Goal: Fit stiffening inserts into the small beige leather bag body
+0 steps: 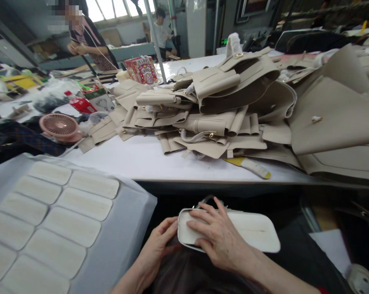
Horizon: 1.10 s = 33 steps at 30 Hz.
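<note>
Left hand (158, 241) grips white panel (258, 231) at its end; right hand (217, 233) lies spread on top. Best press evenly, edges flush.

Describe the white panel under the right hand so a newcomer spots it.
Find the white table heaped with beige bag pieces. Just below its near edge is the white round-cornered panel. Unlike the panels in rows at left, it has the right hand spread across it and the left hand at one end.
</note>
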### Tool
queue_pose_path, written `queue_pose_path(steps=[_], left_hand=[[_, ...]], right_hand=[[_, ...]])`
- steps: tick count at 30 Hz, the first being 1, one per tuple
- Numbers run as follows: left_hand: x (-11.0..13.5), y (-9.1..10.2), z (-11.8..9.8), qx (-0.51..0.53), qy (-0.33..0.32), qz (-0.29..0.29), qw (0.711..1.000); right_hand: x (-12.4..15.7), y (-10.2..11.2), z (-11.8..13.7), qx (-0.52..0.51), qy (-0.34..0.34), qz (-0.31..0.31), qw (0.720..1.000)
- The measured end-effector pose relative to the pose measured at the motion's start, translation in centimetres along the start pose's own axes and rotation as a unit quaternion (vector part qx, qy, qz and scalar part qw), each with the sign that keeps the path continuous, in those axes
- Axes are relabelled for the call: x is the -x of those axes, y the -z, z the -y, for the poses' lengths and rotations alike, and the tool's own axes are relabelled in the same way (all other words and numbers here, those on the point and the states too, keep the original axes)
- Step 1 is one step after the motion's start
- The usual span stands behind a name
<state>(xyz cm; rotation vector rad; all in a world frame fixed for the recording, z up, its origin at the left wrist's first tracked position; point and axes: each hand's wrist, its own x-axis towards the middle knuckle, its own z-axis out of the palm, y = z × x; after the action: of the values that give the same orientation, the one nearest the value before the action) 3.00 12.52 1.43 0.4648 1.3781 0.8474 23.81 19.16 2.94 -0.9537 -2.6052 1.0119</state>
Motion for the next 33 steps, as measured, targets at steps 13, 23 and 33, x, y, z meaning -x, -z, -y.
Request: queue_pose_path(steps=[13,23,33], left_hand=[[-0.5,0.8,-3.1,-0.121,0.038,0.069,0.990],[-1.5,0.0,-3.2,-0.192,0.025,0.072,0.978],[-2.3,-0.1,-0.9,-0.185,-0.093,0.038,0.978]], right_hand=[[0.0,-0.1,0.2,0.001,0.004,-0.015,1.000],[-0.1,0.0,-0.2,-0.013,0.016,-0.029,0.999],[-0.1,-0.5,0.7,-0.164,-0.016,-0.105,0.981]])
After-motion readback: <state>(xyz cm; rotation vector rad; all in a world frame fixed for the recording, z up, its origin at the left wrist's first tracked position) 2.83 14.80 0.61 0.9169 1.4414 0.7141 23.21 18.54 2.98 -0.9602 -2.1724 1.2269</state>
